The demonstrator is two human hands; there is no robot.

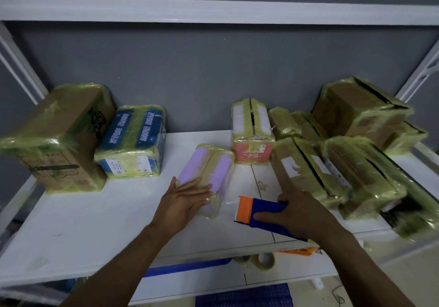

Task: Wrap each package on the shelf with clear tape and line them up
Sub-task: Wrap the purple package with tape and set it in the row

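A purple package [209, 171] wrapped in yellowish clear tape lies on the white shelf [95, 216], near the middle. My left hand [184, 200] rests flat on its near end, fingers spread. My right hand [301, 214] grips a blue and orange tape dispenser [259, 214] just right of that package, index finger pointing away. A large cardboard box [59, 138] and a blue package [135, 140] stand side by side at the left. A pink and white package [253, 131] stands behind the middle.
Several taped cardboard packages [356, 159] are heaped at the right, some stacked. A grey wall backs the shelf, with white frame posts at both sides. Below the front edge lie a tape roll [264, 260] and a blue crate [244, 297].
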